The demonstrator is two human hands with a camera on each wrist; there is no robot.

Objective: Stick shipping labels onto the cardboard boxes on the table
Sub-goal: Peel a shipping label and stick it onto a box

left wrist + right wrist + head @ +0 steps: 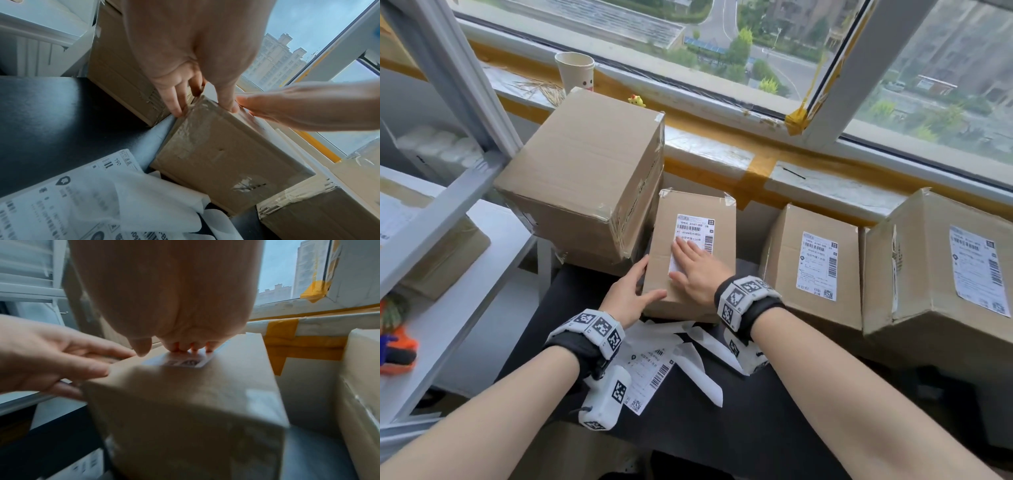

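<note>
Cardboard box [690, 301], oblong, taped corners, white printed label [695, 228] on top.
Right hand [697, 270] presses label, fingers flat; left hand [628, 298] braces box's left edge, fingers extended.

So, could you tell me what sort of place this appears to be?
Probably an upper-floor parcel-packing room: brown cardboard boxes bearing white shipping labels, a grey metal shelving rack, and a window overlooking streets below.

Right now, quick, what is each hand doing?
Left hand: open, fingers straight, steadying the small box.
Right hand: open, flat, pressing the label onto it.
</note>
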